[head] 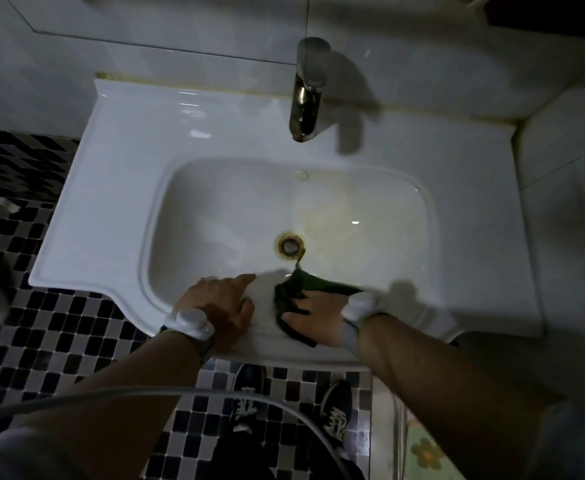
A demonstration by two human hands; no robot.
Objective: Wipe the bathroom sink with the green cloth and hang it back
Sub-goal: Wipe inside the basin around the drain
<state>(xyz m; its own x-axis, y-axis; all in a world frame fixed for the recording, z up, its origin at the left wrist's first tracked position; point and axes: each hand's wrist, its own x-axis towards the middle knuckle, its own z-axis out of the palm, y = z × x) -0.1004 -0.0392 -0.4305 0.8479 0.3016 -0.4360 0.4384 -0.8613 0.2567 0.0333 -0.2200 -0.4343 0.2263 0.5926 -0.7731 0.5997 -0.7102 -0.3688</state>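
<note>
Right now my right hand (pixel 313 315) presses the green cloth (pixel 296 299) against the near rim of the sink (pixel 111 209), fingers bent over it and gripping it. The cloth is dark green, bunched and creased under my palm, with a darker edge trailing back toward my wrist. Part of it spreads out beyond my knuckles into the basin, and one thin corner stretches ahead of my fingers almost to the drain (pixel 290 244), which has a brass-coloured ring. Whether the cloth is wet I cannot tell.

My left hand (pixel 220 304) lies just beside the cloth, apart from it, flat and unclenched on the same near rim, fingers pointing toward my right hand and holding nothing. Both wrists wear a white band with a round disc on top.

Beyond my hands the basin is white and glossy, with a yellowish stain on the side ahead of my right hand. Farther out, the metal tap (pixel 306 95) stands on the back ledge, its spout reaching over the basin. Below my forearms are black-and-white mosaic floor tiles (pixel 76 327) and my dark shoes (pixel 247 396).
</note>
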